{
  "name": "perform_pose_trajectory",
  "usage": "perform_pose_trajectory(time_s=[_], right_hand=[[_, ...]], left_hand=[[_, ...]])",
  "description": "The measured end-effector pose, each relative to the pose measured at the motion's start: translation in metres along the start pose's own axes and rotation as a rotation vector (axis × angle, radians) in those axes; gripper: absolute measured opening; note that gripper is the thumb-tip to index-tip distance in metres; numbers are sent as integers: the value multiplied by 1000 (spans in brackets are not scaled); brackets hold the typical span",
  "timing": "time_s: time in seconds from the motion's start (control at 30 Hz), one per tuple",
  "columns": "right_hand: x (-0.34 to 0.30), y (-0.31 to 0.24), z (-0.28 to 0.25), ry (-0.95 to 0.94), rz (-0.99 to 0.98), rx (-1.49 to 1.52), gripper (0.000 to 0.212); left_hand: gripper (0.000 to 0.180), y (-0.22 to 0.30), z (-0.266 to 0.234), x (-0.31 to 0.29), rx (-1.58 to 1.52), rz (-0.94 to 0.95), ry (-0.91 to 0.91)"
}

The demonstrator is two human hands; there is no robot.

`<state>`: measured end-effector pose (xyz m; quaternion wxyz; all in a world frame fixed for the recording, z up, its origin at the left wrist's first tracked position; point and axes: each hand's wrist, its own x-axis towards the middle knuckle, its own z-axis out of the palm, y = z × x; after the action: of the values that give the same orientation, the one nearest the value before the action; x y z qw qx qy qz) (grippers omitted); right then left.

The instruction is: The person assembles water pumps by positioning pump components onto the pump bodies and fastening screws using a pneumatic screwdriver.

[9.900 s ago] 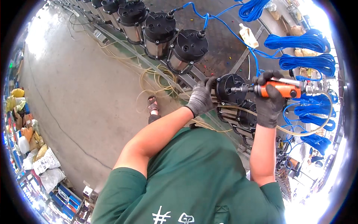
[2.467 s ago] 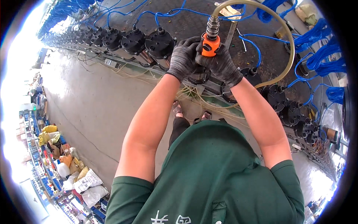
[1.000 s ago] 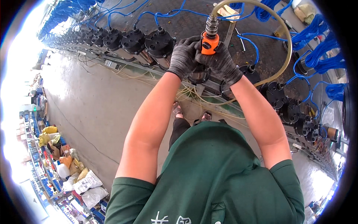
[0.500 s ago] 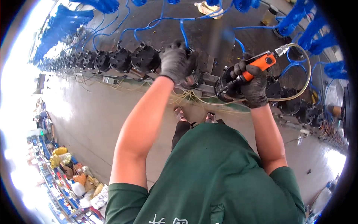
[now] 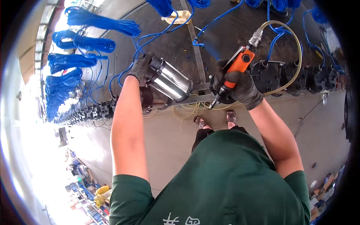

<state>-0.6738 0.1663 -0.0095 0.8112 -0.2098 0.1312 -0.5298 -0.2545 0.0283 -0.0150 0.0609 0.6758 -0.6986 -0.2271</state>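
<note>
My left hand (image 5: 140, 68), in a dark glove, is closed round the black end of a shiny metal cylinder (image 5: 173, 83) with black end caps. The cylinder is tilted, its other end pointing right and toward me at the bench edge. In my gloved right hand (image 5: 242, 84) is an orange air screwdriver (image 5: 239, 64), its black nose and bit angled down to the left. A clear air hose (image 5: 300, 56) loops from its metal coupling. Behind and below the right hand a round black unit is partly hidden.
Several round black units (image 5: 265, 77) line the bench edge on both sides, with blue cables running from them. Coiled blue cable bundles (image 5: 101, 23) hang at the far left. A yellowish plastic bottle (image 5: 179, 17) lies on the dark bench (image 5: 165, 41). Thin hoses (image 5: 191, 110) dangle below the edge.
My left hand has moved left, and the metal cylinder now lies tilted in it with its shiny side showing. The screwdriver has turned steeper, its bit nearer the bench edge. The view has shifted.
</note>
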Motion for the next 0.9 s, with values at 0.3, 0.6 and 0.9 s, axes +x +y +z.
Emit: perform_pose_trajectory(time_s=[0.3,0.6,0.9], right_hand=[[2,8,-1,-16,70,-17,51],[1,4,1,-50,103,50,52],[1,1,2,-52,103,43,47]], left_hand=[[43,-47,2,8,-788,-316,-121],[42,-49,7,-5,-897,-171,-131],[38,46,24,-83,-928,-92,0]])
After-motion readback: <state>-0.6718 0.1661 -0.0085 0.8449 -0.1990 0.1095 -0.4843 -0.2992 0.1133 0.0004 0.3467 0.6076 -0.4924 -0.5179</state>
